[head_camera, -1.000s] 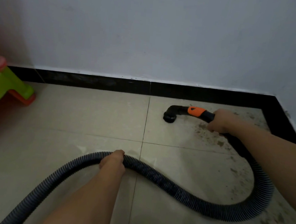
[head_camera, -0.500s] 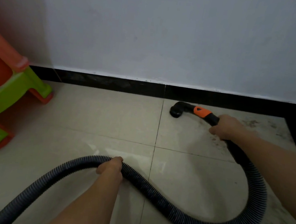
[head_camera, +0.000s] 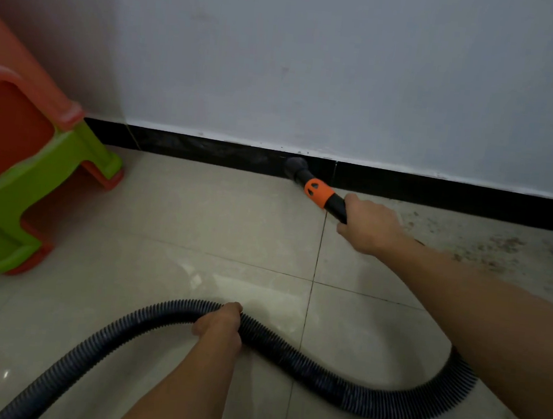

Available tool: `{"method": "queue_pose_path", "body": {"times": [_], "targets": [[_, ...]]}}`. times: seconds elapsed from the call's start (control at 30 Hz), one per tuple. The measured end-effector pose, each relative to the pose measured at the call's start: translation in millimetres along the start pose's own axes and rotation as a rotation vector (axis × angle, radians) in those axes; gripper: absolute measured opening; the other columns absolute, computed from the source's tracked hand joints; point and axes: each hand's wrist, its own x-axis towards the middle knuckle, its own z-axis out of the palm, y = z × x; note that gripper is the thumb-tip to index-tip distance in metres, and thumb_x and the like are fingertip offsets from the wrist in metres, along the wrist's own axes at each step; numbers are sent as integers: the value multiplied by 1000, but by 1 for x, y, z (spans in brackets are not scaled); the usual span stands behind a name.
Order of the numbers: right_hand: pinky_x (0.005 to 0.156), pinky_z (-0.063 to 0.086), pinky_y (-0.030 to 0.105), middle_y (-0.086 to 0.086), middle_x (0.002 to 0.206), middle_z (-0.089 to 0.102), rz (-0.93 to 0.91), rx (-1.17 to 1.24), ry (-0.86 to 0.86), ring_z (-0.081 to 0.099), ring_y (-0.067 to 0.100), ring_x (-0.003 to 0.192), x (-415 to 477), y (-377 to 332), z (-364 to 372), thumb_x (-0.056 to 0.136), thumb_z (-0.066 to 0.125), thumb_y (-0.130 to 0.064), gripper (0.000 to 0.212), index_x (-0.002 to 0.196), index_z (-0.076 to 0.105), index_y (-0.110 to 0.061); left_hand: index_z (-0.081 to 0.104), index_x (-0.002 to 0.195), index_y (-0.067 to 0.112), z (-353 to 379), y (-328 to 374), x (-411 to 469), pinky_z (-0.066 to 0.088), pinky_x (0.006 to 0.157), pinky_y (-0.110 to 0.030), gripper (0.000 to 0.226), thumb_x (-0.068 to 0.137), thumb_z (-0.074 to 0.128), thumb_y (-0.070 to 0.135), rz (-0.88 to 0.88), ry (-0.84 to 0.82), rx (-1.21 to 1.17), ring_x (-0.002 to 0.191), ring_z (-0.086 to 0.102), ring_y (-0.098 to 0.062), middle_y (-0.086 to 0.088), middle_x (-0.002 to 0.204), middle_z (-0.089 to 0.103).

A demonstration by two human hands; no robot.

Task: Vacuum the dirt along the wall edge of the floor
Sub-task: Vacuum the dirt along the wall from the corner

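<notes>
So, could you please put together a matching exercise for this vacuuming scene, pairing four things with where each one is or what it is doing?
Things:
1. nozzle
2. left hand
3. dirt
4. plastic stool

Places or states:
A. at the far left, near the wall
B. at the black skirting
C. scattered on the tile to the right of the right hand
D. gripping the ribbed hose partway along

Pairs: 1-B, 2-D, 3-C, 4-A.
</notes>
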Motion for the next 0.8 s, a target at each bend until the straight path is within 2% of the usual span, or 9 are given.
{"method": "queue_pose_path", "body": {"times": [0.1,0.2,0.3,0.4,0.5,0.57,0.63,0.7,0.8], "targets": [[63,45,32,2,85,52,30,-53,-34,54,16,71,13,3,2,89,63,-32,43,125,43,-18,40,134,-5,1,-3,8,51,92,-54,70,76,77,9,-17,19,-9,104,59,-43,-25,127,54],[57,39,29,0,76,46,127,-72,-88,48,13,64,9,28,13,89,64,-33,42,123,44,-17,41,133,-6,9,-9,16,51,93,-53,73,75,79,18,19,64,22,107,58,-44,-25,130,54],[53,36,30,0,76,48,227,27,-149,50,15,63,-14,66,18,88,65,-36,35,111,46,-19,40,137,-3,17,-20,16,51,88,-47,78,76,81,24,55,91,50,111,56,-43,-23,133,52],[51,38,30,3,77,54,299,162,-211,55,19,64,-50,89,12,85,66,-35,30,101,47,-20,37,139,-4,10,-40,-2,52,89,-46,78,77,80,19,7,86,126,109,57,-42,-24,131,53],[52,41,30,4,75,53,334,195,-266,54,20,62,-92,95,0,83,68,-32,29,97,46,-17,50,124,-8,-15,-66,-35,53,85,-42,51,83,73,10,-122,21,195,91,61,-37,-24,108,62],[52,41,30,3,75,52,355,171,-331,53,20,61,-117,96,-13,84,67,-33,30,97,45,-17,59,97,-8,-34,-77,-66,49,73,-37,21,87,68,9,-157,-8,287,72,56,-31,-19,80,59],[52,40,30,4,75,52,380,183,-390,53,20,60,-138,98,-31,85,67,-32,31,99,45,-16,56,75,-3,-47,-80,-103,45,64,-35,20,88,67,9,-160,-36,374,64,53,-28,-15,71,54],[53,41,30,6,78,54,403,238,-427,55,23,62,-157,100,-53,86,67,-29,31,102,45,-14,55,72,3,-54,-73,-143,44,59,-32,20,89,65,9,-152,-91,423,61,53,-27,-14,70,55],[53,42,31,8,82,55,402,296,-489,56,25,64,-181,97,-89,87,66,-25,33,105,41,-13,57,80,5,-60,-51,-199,41,55,-28,13,92,60,8,-130,-145,489,59,54,-25,-14,70,57]]}}
